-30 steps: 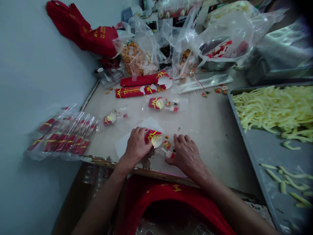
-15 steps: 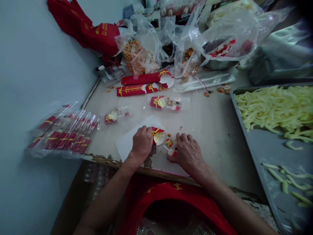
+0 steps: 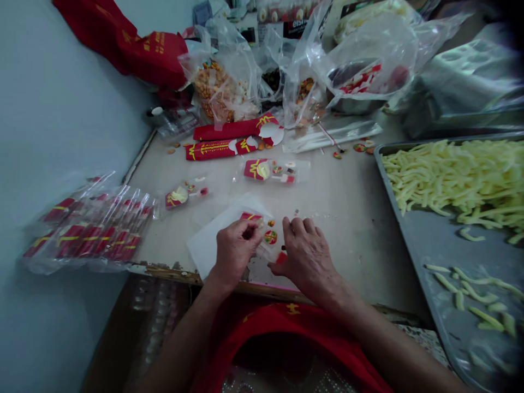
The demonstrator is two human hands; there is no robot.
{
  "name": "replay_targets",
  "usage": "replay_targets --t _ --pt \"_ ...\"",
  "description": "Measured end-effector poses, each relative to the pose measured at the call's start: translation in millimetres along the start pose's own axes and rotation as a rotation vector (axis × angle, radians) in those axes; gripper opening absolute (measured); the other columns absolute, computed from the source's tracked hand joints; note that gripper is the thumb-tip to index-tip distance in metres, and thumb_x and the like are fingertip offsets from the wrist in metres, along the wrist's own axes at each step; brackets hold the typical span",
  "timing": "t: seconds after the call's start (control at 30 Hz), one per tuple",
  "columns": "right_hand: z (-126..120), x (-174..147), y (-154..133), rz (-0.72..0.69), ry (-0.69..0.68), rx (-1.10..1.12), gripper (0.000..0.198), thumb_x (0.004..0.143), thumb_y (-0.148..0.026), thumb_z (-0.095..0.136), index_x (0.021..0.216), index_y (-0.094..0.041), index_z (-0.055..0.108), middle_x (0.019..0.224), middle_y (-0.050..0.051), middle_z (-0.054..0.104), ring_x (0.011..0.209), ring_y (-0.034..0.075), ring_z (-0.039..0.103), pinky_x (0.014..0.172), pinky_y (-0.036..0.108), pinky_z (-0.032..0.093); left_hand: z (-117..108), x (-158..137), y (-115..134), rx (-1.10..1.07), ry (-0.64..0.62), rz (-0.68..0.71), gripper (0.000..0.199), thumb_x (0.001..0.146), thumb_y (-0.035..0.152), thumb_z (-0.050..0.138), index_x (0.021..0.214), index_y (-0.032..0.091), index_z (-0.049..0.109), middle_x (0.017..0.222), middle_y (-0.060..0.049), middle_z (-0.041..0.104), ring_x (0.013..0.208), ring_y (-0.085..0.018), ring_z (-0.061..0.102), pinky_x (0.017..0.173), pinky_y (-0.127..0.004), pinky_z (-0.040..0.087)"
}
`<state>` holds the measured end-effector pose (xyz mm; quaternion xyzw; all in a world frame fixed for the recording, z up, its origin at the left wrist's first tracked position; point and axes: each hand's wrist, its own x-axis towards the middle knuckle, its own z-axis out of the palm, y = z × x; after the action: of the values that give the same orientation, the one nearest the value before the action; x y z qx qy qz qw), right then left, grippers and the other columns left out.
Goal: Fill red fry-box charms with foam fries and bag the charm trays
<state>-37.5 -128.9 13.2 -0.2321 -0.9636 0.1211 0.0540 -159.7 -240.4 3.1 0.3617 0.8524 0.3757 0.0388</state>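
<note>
My left hand (image 3: pixel 236 245) hovers over or touches a small red miniature fries carton (image 3: pixel 250 216), hiding most of it. Its thumb and forefinger are pinched together, with a tiny pale bit near their tips that I cannot make out. Beside the carton lie a tiny orange-brown piece (image 3: pixel 271 223), a round red-and-green pizza-like disc (image 3: pixel 271 237) and a red-ended piece (image 3: pixel 281 257), on what looks like clear film. My right hand (image 3: pixel 306 252) rests at the right end of this group, thumb apart from the fingers, nothing visibly gripped. White paper (image 3: pixel 200 240) lies under the left side.
Two filled clear packets, one farther back (image 3: pixel 257 170) and one to the left (image 3: pixel 177 196), lie beyond my hands. Stacked packets (image 3: pixel 88 234) sit at left. A metal tray (image 3: pixel 426 245) with pale fry-shaped pieces (image 3: pixel 450 174) stands right. Bags of small pieces (image 3: pixel 215 90) line the back.
My left hand has gone from the carton's left edge to above it, its fingers now pinched and covering the carton. The right hand stays at the group's right end. The view has shifted slightly.
</note>
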Motion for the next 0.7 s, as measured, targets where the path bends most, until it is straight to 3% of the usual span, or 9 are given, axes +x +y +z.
replay_targets --t 0.13,0.23,0.33,0.4,0.47,0.57,0.7 --pt "9 21 3 -0.051 0.021 0.261 0.098 0.058 -0.05 0.091 0.138 -0.007 0.056 0.12 0.022 0.063 0.107 0.037 0.054 0.09 0.048 0.047 -5 -2 0 -0.154 0.013 -0.142 0.011 0.082 0.02 0.067 0.086 0.021 0.077 0.074 0.002 0.075 0.063 -0.012 0.067 0.065 -0.022 0.052" --pt "25 26 18 0.142 -0.081 0.793 0.089 0.071 -0.062 0.079 0.141 -0.011 0.056 0.118 0.02 0.067 0.092 0.027 0.061 0.076 0.039 0.049 -8 1 -13 -0.186 0.065 -0.227 0.009 0.082 0.026 0.07 0.085 0.02 0.076 0.072 0.002 0.073 0.063 -0.012 0.066 0.065 -0.023 0.051" --pt "38 22 28 0.352 -0.379 1.392 0.058 0.083 -0.062 0.067 0.115 -0.015 0.07 0.094 0.011 0.073 0.056 0.011 0.048 0.051 0.026 0.034 -9 5 -27 -0.212 0.031 -0.226 0.009 0.083 0.026 0.069 0.084 0.02 0.076 0.071 0.002 0.071 0.063 -0.011 0.064 0.065 -0.022 0.051" --pt "44 20 26 0.42 -0.435 1.618 0.045 0.079 -0.058 0.074 0.092 -0.015 0.072 0.08 0.006 0.072 0.046 0.006 0.038 0.046 0.024 0.024 -8 6 -29 -0.222 0.022 -0.222 0.01 0.083 0.026 0.068 0.085 0.02 0.075 0.072 0.002 0.071 0.063 -0.011 0.063 0.065 -0.022 0.051" --pt "47 21 19 0.487 -0.377 1.677 0.04 0.071 -0.052 0.081 0.076 -0.016 0.067 0.072 0.004 0.071 0.042 0.004 0.037 0.044 0.023 0.021 -6 6 -25 -0.264 0.011 -0.239 0.009 0.084 0.025 0.067 0.086 0.02 0.074 0.073 0.002 0.071 0.063 -0.012 0.064 0.065 -0.023 0.052" --pt "51 28 2 0.528 -0.317 1.659 0.04 0.068 -0.051 0.082 0.067 -0.018 0.06 0.06 0.0 0.066 0.038 0.006 0.043 0.041 0.022 0.02 -3 2 -7 -0.407 -0.055 -0.276 0.009 0.085 0.026 0.066 0.085 0.019 0.071 0.072 0.001 0.071 0.062 -0.012 0.065 0.061 -0.022 0.053" --pt "47 39 -5 0.471 -0.298 1.71 0.036 0.071 -0.047 0.077 0.062 -0.02 0.055 0.045 -0.006 0.049 0.036 0.007 0.039 0.039 0.022 0.021 4 -8 19 -0.589 -0.1 -0.259 0.012 0.091 0.029 0.063 0.09 0.019 0.07 0.069 0.0 0.07 0.059 -0.012 0.065 0.057 -0.021 0.053"
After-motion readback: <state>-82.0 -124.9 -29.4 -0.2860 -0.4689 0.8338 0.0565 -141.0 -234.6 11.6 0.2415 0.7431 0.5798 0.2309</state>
